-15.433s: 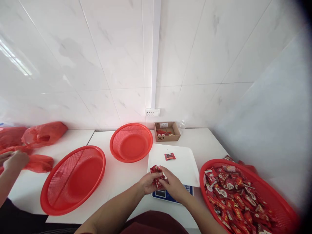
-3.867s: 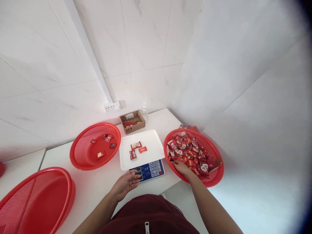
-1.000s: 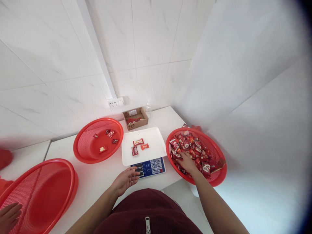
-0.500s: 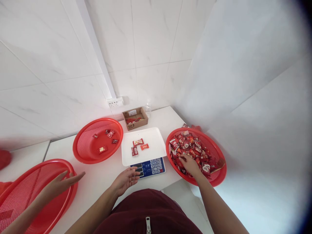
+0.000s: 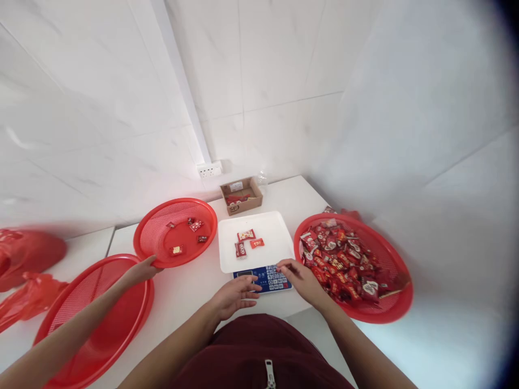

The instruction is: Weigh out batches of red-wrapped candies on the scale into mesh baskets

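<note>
Half a second ago the right hand (image 5: 302, 281) was in the heaped basket (image 5: 399, 302); now it is out, fingers loosely curled over the scale's blue keypad (image 5: 271, 278), and I cannot tell whether it pinches a packet. A co-worker's hand (image 5: 140, 270) has moved up to the rim of the small basket (image 5: 150, 254).

Far left, crumpled red plastic bags (image 5: 28, 259) lie on the table. Next comes a big, shallow red mesh basket (image 5: 52, 329) with nothing visible inside. The small round basket holds four scattered packets (image 5: 177, 250). The left hand (image 5: 235, 294) rests open, fingers spread, at the scale's near left corner. The scale's white rectangular tray (image 5: 279, 243) carries three red wrapped sweets (image 5: 246, 236). Behind it sits a small open cardboard box (image 5: 241, 195) with red packets inside. The heaped basket on the right is filled with glossy red wrapped sweets (image 5: 344, 262).

All stands on a smooth white table (image 5: 190, 292) in a corner of large, glossy, marble-patterned white tiles, with a wall socket (image 5: 211, 169).
</note>
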{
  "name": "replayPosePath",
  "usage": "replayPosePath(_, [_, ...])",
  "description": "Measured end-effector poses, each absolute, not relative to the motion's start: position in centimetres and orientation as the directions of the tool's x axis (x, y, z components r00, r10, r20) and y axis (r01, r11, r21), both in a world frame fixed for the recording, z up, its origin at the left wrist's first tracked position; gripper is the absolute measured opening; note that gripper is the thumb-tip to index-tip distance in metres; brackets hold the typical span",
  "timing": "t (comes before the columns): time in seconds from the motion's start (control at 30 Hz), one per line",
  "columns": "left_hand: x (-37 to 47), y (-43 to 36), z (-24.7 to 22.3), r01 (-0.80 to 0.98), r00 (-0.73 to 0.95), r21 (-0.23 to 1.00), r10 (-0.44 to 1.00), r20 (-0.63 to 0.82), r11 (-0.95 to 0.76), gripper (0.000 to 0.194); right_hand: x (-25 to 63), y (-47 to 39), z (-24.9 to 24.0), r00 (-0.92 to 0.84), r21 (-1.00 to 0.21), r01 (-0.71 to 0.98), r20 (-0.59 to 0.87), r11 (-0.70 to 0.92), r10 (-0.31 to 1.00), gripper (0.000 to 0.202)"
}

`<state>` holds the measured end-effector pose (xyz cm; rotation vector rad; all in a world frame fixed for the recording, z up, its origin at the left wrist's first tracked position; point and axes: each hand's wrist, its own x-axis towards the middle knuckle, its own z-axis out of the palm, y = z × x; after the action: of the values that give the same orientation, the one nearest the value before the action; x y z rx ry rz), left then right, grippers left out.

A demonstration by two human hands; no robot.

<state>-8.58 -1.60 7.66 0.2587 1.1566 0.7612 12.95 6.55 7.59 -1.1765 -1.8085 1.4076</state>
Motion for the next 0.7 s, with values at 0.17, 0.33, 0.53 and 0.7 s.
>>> replayPosePath(0.17, [-7.8, -1.2, 8.2, -0.434, 0.269, 0.549, 0.685, -0.678, 0.714, 0.037, 9.6, 4.2, 8.5, -0.653, -0.986, 0.164, -0.12, -0.015, 0.748, 0.035])
replayPosePath(0.33, [-7.8, -1.5, 8.4, -0.417, 0.259, 0.564, 0.689, -0.677, 0.712, 0.037, 9.1, 3.5, 8.7, -0.702, -0.993, 0.108, -0.104, -0.039, 0.705, 0.029])
replayPosePath(0.53, [-8.1, -1.7, 8.3, -0.414, 0.212, 0.583, 0.696, -0.686, 0.699, 0.04, 9.4, 3.5, 8.3, -0.636, -0.973, 0.221, -0.191, -0.06, 0.748, 0.029])
replayPosePath(0.7, [-8.3, -1.8, 8.2, -0.396, 0.169, 0.616, 0.713, -0.68, 0.681, 0.043, 9.4, 3.4, 7.6, -0.587, -0.932, 0.32, -0.338, -0.173, 0.736, 0.044])
